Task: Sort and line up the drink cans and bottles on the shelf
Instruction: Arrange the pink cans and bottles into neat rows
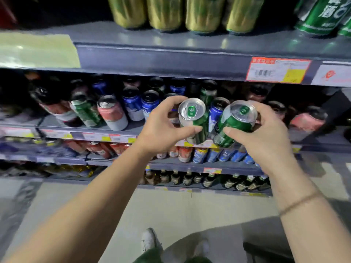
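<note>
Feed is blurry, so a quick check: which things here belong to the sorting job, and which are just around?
Job:
left hand holding a green can
right hand holding a second green can
mixed cans on the shelf

Around:
gold cans above
price tag
bottles low down

Two green-and-silver cans, left can [193, 120] and right can [234, 122], tilted side by side before the shelf [121, 130].

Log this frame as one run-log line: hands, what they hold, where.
left hand: grips green can | right hand: grips second green can | both cans tilted, in front of middle shelf | placement: not yet done
</note>
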A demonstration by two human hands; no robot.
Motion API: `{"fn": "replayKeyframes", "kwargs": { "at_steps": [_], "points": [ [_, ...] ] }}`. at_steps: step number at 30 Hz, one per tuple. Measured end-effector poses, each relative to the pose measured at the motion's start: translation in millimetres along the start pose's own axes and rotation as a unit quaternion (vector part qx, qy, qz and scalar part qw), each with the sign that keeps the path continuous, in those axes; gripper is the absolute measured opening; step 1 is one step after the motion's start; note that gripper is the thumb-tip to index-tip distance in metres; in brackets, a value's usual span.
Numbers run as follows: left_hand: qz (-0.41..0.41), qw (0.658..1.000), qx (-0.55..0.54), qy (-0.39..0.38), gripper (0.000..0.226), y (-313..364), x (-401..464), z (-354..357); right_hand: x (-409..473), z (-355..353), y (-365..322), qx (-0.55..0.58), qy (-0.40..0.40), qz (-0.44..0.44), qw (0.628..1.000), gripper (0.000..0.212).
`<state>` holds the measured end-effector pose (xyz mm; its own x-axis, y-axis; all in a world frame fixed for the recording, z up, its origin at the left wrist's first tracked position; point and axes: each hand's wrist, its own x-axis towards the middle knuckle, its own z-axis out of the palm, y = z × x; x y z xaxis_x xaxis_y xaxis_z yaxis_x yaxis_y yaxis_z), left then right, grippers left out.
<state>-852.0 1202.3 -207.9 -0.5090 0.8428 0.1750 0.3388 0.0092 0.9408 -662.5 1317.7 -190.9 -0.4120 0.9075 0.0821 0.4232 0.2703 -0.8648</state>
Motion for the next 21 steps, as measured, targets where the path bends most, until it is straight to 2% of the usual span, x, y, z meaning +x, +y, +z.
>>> {"fn": "replayKeyframes", "kwargs": {
  "at_steps": [11,21],
  "points": [
    [-0.107,0.983,0.113,0.097,0.062,-68,-48,-139,-18,141,-61,-0.019,-0.158,-0.014,0.987,0.063],
    [-0.146,0.951,0.176,0.209,0.069,-104,-46,-207,-18,203,-86,-0.048,-0.177,0.001,0.983,0.062]
  ]
}}
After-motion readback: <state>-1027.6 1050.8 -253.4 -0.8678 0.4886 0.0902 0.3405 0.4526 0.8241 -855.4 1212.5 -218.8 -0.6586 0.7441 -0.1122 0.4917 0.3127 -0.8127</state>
